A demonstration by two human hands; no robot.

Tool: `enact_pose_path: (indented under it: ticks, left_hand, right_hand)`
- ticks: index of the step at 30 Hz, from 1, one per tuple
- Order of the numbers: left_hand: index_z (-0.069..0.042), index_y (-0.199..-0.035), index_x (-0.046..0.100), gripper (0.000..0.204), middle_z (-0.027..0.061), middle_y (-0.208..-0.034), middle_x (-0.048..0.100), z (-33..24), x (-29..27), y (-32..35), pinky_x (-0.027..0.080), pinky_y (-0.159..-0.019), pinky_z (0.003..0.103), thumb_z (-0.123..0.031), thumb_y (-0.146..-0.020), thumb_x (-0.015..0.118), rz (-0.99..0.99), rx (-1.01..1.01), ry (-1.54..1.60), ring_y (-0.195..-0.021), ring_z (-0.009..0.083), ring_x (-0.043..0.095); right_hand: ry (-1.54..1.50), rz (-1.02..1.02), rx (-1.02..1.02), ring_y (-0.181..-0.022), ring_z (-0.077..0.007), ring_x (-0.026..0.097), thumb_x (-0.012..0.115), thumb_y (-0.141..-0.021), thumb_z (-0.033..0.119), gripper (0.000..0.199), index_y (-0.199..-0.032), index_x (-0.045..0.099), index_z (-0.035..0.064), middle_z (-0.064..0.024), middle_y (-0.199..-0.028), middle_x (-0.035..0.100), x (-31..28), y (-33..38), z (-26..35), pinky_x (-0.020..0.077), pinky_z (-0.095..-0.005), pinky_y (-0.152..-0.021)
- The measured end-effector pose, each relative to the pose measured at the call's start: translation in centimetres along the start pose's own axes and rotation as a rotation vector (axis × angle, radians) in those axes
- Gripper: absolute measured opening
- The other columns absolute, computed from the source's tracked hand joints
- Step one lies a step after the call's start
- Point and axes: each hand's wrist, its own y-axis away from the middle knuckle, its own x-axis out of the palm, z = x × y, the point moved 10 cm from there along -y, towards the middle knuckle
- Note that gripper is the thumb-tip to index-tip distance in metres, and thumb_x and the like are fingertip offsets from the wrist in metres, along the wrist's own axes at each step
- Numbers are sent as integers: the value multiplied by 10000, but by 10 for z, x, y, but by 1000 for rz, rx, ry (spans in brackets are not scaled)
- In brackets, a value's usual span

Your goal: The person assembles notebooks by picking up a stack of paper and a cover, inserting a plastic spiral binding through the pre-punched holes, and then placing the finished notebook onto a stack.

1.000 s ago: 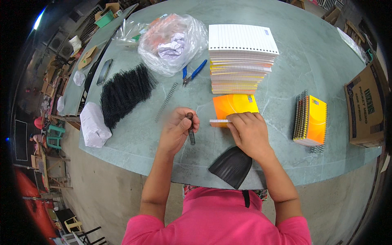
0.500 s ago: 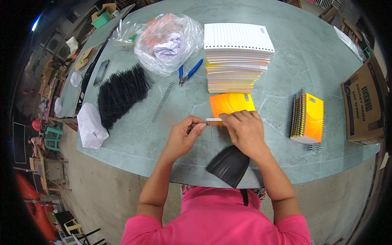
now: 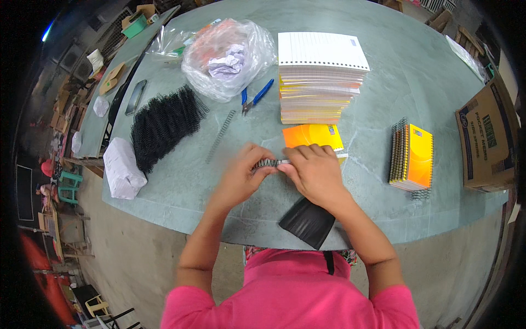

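My left hand [image 3: 241,172] pinches a dark spiral binding coil [image 3: 267,163]; the hand is partly blurred. The coil's right end meets the edge of a small notepad [image 3: 282,162]. My right hand [image 3: 318,175] closes over that notepad and hides most of it. Just beyond my right fingers lies an orange-yellow notepad cover [image 3: 309,136]. Farther back stands a tall stack of punched, lined notepads [image 3: 320,93]. A loose coil [image 3: 221,134] rests left of them, beside a large pile of black coils [image 3: 167,126]. Nearer me, below my right hand, is a black ribbed, flat piece [image 3: 308,222].
Blue-handled cutters [image 3: 256,97] lie by a clear plastic bag [image 3: 227,63] holding crumpled paper. A white paper bundle [image 3: 124,169] sits at the left edge. To the right are coil-bound notepads [image 3: 419,159] and a cardboard box [image 3: 487,137].
My left hand has shifted slightly up, and a length of coil now shows between its fingers and the notepad. My right hand has moved a little left along the notepad.
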Motion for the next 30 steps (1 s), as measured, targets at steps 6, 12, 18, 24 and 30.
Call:
enact_pose_path:
  ticks: [6, 12, 18, 24, 30]
  left_hand:
    - [-25, -992, 611, 256, 56, -836, 551, 41, 17, 10, 437, -635, 267, -114, -772, 706, 300, -415, 101, -680, 156, 514]
    - [-14, -970, 622, 219, 89, -812, 592, -21, -18, -1, 451, -646, 293, -166, -819, 667, -173, 89, -35, -693, 162, 560]
    - [-2, -962, 624, 232, 115, -808, 619, -4, -7, -1, 453, -650, 305, -180, -817, 658, -38, 64, -87, -690, 204, 581]
    - [-21, -929, 612, 224, 115, -851, 587, 17, 14, -11, 445, -664, 341, -147, -767, 700, 215, -183, -36, -752, 249, 564]
    - [-53, -1056, 590, 345, 116, -903, 555, -41, 16, 7, 446, -762, 382, -232, -776, 686, -32, 196, -510, -913, 325, 540]
  right_hand:
    - [-104, -85, 13, -763, -222, 583, 645, -786, 257, 204, -938, 602, 128, -24, -808, 620, 13, 1, -6, 390, -362, -682]
    - [-120, -96, -76, -732, -250, 580, 639, -788, 238, 191, -907, 567, 106, -63, -757, 597, 6, -3, 4, 404, -375, -680]
    - [-238, -100, -23, -749, -304, 579, 645, -772, 154, 181, -903, 547, 77, -108, -762, 591, 6, -4, -4, 420, -410, -700]
    - [-269, -131, -57, -754, -303, 592, 671, -749, 156, 224, -917, 544, 79, -109, -780, 602, 4, -4, -2, 432, -397, -707]
    - [-88, 68, 80, -739, -247, 614, 728, -707, 146, 217, -858, 622, 32, -115, -776, 638, -23, 2, -51, 455, -365, -713]
